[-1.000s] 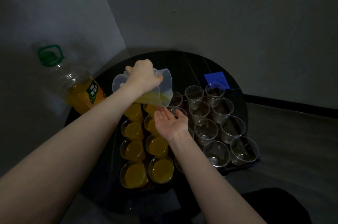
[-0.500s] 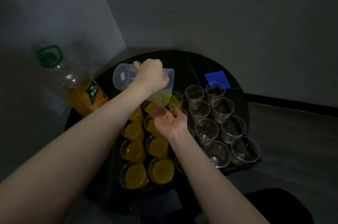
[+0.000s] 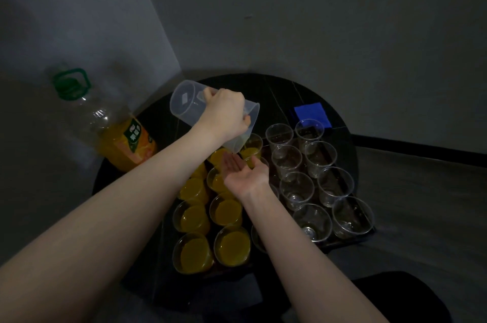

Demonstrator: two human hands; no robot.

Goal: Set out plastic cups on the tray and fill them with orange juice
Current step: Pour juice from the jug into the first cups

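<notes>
left hand [image 3: 226, 118] grips tipped jug [image 3: 200, 109], frame centre | right hand [image 3: 243, 171] flat, palm up beneath spout | cup [image 3: 251, 147] on tray [image 3: 350, 239] seemingly filling | advice: level jug slowly, avoid drips

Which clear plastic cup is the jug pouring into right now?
The far cup of the third column, right under the tilted translucent plastic jug in the left hand; it is part-filled, unlike the empty cups to its right.

Bare grey-walled room corner [image 3: 316, 19], round black table [image 3: 284, 90]
</notes>
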